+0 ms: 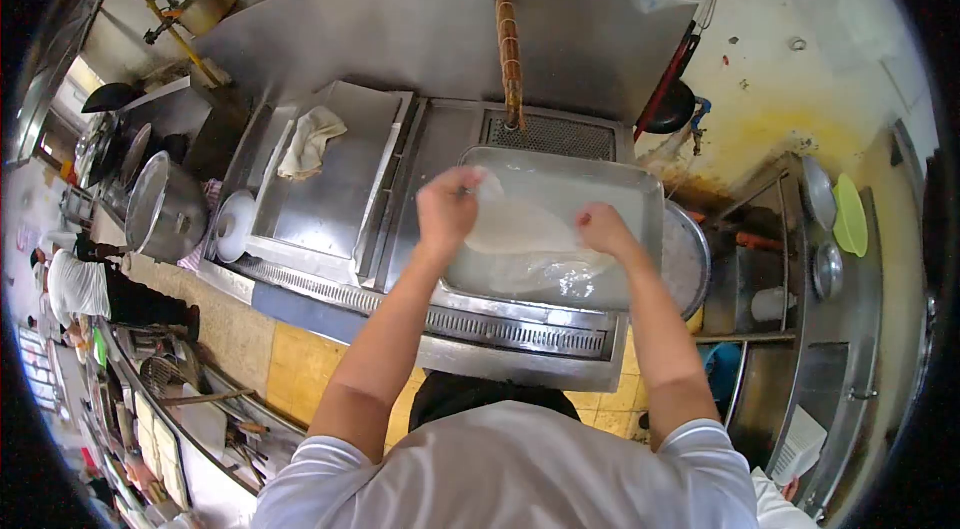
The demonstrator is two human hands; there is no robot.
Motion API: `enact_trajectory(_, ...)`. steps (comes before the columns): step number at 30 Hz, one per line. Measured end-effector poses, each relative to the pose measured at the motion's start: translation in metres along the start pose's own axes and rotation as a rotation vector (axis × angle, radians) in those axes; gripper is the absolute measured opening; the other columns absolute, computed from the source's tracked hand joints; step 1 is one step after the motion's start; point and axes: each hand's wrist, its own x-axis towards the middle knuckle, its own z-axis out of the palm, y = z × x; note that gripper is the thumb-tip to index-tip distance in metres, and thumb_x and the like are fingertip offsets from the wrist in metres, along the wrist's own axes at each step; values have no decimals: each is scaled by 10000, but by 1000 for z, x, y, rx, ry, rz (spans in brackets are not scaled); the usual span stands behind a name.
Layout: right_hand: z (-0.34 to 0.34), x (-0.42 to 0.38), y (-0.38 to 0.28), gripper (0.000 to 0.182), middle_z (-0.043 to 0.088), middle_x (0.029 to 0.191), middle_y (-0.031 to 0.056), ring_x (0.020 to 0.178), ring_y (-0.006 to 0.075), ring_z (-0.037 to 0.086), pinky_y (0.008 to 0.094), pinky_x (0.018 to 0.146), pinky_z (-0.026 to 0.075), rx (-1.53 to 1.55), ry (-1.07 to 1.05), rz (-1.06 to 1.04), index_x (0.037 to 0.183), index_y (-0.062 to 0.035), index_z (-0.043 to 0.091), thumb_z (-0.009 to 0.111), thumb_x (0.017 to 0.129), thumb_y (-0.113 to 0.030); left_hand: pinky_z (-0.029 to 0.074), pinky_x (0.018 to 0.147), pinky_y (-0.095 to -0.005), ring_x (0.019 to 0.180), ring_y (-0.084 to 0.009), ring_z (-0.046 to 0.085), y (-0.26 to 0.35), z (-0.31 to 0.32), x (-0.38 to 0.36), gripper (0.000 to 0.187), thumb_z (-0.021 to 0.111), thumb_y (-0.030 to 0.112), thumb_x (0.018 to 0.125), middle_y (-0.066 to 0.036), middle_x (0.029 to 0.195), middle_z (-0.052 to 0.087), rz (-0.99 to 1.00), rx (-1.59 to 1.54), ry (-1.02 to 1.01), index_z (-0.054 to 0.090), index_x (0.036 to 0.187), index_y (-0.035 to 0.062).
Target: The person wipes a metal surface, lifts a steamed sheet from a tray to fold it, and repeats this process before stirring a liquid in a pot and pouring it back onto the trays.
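Note:
A wide, shallow metal tray (pixel 655 229) lies on the steel counter in front of me. Over it, a thin, whitish, limp sheet (pixel 525 226) stretches between my two hands, its lower part wet and glossy near the tray's front. My left hand (pixel 446 213) is closed at the tray's left side, fingers pinching the sheet's upper left edge. Toward the right side, my right hand (pixel 604 228) is also closed, its curled fingers at the sheet's right edge.
A large round pan (pixel 688 264) stands just right of the tray. Left are a folded cloth (pixel 311 142) on a steel cover, a white lid (pixel 236 227) and a big metal pot (pixel 165 214). Behind the tray leans a bamboo bundle (pixel 509 54). A person (pixel 80 289) stands far left.

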Motion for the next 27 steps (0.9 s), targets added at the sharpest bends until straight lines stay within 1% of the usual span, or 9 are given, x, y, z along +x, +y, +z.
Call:
enact_trajectory(2,-9,3,-103,135,570,695,80,736,155,581,360,696,493,432,108,-121,929,24,674,588,847,-41,565,828,-320,892,-221,744,27,19,-14,295,632,-104,755,-118,970,777,136,14,-111,748,1010,-10)
enact_trajectory(7,10,-4,-103,181,688,1023,283,939,432,665,462,847,525,324,122,-43,983,45,682,597,857,-53,577,803,-338,896,-251,748,48,-20,9,355,597,-113,719,-131,981,772,123,48,-84,752,1016,5)
enact_trajectory(11,0,-14,33,182,707,980,224,932,413,674,465,851,536,-60,92,25,935,16,700,581,808,-36,566,787,-316,855,-235,748,23,-59,9,290,613,-93,800,-159,945,765,-63,93,64,754,1031,11)
enact_trajectory(14,-7,-13,-28,172,710,987,225,948,406,679,450,846,544,22,207,-7,937,12,700,591,816,-43,565,821,-315,882,-229,741,16,-19,-21,277,620,-113,803,-144,979,769,-33,24,-29,758,1006,15)
enact_trajectory(16,-3,-6,-109,214,699,991,262,975,423,672,469,866,538,451,305,-282,1002,26,690,607,822,-56,568,859,-324,922,-220,737,42,11,-31,379,570,-149,740,-137,1007,769,-43,-21,-157,760,1017,25)
enact_trajectory(19,4,-13,-156,261,691,1040,299,1020,440,665,471,915,529,564,-113,92,1055,39,688,615,829,-68,568,845,-323,910,-216,734,48,6,-15,315,629,-128,765,-149,1009,766,183,-17,-148,762,1005,24)
enact_trajectory(21,56,-6,-45,240,692,1040,296,1001,446,666,486,905,526,268,187,-20,1033,35,693,606,833,-66,571,799,-331,864,-222,737,46,-37,15,196,685,-52,820,-170,975,762,132,18,43,762,985,20)
enact_trajectory(22,40,-21,-11,217,690,1029,296,990,452,662,501,896,522,167,194,35,1005,34,688,605,835,-73,587,777,-365,868,-324,743,45,-57,24,262,617,-50,788,-168,972,757,-3,27,152,767,978,49)
enact_trajectory(27,16,-75,7,201,708,1000,242,960,447,660,531,887,524,-302,332,1,964,19,691,608,816,-90,577,850,-431,927,-344,718,-37,-29,-46,157,689,153,838,-154,967,743,-165,377,-259,770,955,87)
